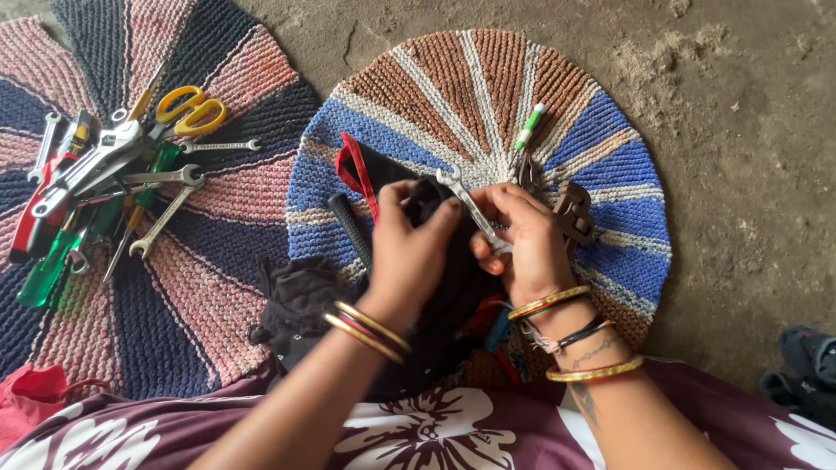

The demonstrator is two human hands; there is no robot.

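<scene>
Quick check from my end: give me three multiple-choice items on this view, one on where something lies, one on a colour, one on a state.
1. Where does the tool pile lie?
A. on the left mat
B. on the bare floor
C. in the lap

2. What colour are the scissors' handles?
A. red
B. yellow
C. blue

3. What is the right hand doing?
A. lying flat and empty
B. gripping a wrench
C. holding scissors

Answers: 1 A, the tools rest on the left mat. 2 B, both loops are yellow. 3 B, its fingers close on a wrench, while the left hand holds black cloth.
</scene>
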